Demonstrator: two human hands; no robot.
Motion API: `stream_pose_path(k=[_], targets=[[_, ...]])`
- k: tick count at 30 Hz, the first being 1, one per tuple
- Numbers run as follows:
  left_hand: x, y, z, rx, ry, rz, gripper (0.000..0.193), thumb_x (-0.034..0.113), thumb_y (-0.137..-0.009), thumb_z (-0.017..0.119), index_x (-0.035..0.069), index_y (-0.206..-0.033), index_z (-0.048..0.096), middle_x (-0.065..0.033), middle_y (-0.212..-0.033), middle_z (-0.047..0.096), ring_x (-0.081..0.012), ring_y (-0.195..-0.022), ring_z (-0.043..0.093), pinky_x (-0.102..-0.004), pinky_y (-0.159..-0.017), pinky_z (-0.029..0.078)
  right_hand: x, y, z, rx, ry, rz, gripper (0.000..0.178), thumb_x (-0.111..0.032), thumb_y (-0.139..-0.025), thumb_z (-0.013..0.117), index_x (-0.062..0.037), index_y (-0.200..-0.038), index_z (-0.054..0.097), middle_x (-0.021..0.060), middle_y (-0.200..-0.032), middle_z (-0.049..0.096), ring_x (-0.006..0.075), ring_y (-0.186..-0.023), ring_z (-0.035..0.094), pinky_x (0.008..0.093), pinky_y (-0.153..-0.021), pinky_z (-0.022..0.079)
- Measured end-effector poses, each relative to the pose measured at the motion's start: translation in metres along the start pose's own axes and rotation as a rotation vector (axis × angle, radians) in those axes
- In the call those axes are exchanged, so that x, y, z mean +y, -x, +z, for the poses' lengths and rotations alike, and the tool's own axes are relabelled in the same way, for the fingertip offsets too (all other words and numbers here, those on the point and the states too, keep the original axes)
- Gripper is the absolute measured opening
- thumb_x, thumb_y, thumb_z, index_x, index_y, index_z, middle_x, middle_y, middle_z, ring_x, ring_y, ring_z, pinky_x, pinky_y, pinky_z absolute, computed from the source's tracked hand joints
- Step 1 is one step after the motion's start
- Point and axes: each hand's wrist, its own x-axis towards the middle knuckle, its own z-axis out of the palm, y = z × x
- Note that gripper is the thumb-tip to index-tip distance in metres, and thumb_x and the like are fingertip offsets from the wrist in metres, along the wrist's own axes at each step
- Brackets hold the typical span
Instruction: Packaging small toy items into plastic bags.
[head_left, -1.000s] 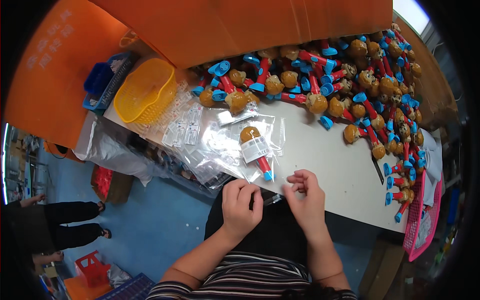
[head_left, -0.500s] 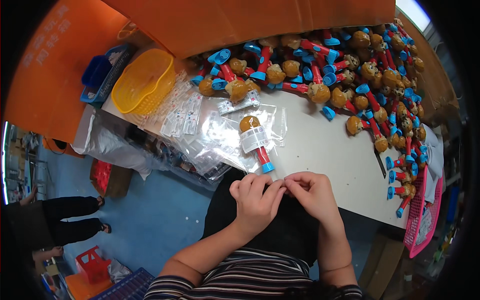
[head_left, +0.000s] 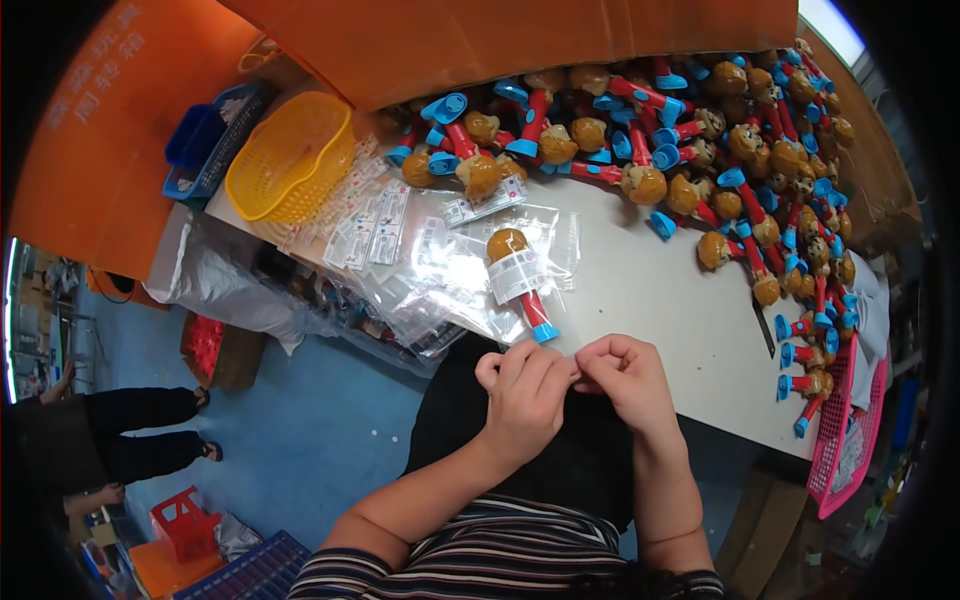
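At the table's near edge, my left hand and my right hand meet with fingertips pinched together. They close on the near edge of a clear plastic bag; the exact grip is partly hidden by my fingers. Inside the bag lies a toy with a round brown head, red stem and blue base, its base toward my hands. A white printed label wraps across its middle. Left of it, flat clear bags and printed slips lie in an overlapping pile.
Many similar toys are heaped along the back and right of the table. A yellow basket and blue bins stand at the back left. A pink basket is at the right edge. Another person stands at far left.
Both hands have shifted slightly to the right, fingertips still together. The whole view has moved a little, and the bagged toy lies slightly more tilted.
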Motion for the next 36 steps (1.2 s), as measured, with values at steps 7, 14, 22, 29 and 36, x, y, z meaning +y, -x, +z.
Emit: stream_pose_path(k=[7, 14, 22, 29, 36], targets=[[-0.008, -0.002, -0.005, -0.026, 0.091, -0.023, 0.012, 0.008, -0.076, 0.07, 0.012, -0.086, 0.063, 0.0007, -0.087, 0.06, -0.0219, -0.097, 0.053, -0.0389, -0.085, 0.028, -0.003, -0.003, 0.0, 0.014, -0.046, 0.061, 0.014, -0.008, -0.091, 0.062, 0.0059, -0.092, 0.064, 0.0124, -0.083, 0.071, 0.0144, -0.073, 0.069, 0.0228, -0.066, 0.056], [-0.028, 0.002, -0.042, -0.177, 0.306, 0.019, 0.014, 0.013, -0.075, 0.073, 0.012, -0.081, 0.06, -0.0012, -0.085, 0.06, -0.0241, -0.092, 0.055, -0.0391, -0.086, 0.034, -0.006, -0.008, 0.002, 0.045, -0.021, 0.037, 0.014, -0.01, -0.092, 0.06, 0.0036, -0.09, 0.063, 0.0128, -0.082, 0.071, 0.0158, -0.072, 0.069, 0.0231, -0.065, 0.057], [-0.131, -0.005, -0.137, 0.266, 1.291, -0.494, 0.022, 0.022, -0.099, 0.056, 0.007, -0.088, 0.045, -0.0032, -0.083, 0.045, -0.0185, -0.085, 0.049, -0.0315, -0.08, 0.041, -0.013, -0.007, 0.007, 0.041, -0.009, 0.058, 0.015, -0.011, -0.092, 0.061, 0.0035, -0.09, 0.062, 0.0126, -0.081, 0.069, 0.0179, -0.071, 0.07, 0.024, -0.064, 0.058], [-0.285, -0.138, -0.202, 0.512, 0.088, -0.475, 0.024, 0.02, -0.087, 0.069, -0.004, -0.093, 0.067, -0.009, -0.081, 0.067, -0.0143, -0.073, 0.062, -0.0279, -0.068, 0.049, -0.011, -0.005, 0.006, 0.008, 0.073, 0.052, 0.015, -0.013, -0.092, 0.061, 0.0024, -0.088, 0.063, 0.0112, -0.08, 0.069, 0.0168, -0.068, 0.069, 0.0237, -0.062, 0.057], [-0.271, -0.182, -0.164, 0.221, -0.638, -0.402, 0.023, 0.018, -0.08, 0.071, -0.001, -0.093, 0.067, -0.0217, -0.103, 0.067, -0.0365, -0.099, 0.064, -0.0407, -0.085, 0.05, -0.002, -0.005, 0.001, 0.047, 0.047, 0.06, 0.016, -0.013, -0.093, 0.06, 0.002, -0.089, 0.063, 0.0107, -0.079, 0.069, 0.0163, -0.07, 0.069, 0.0238, -0.063, 0.057]])
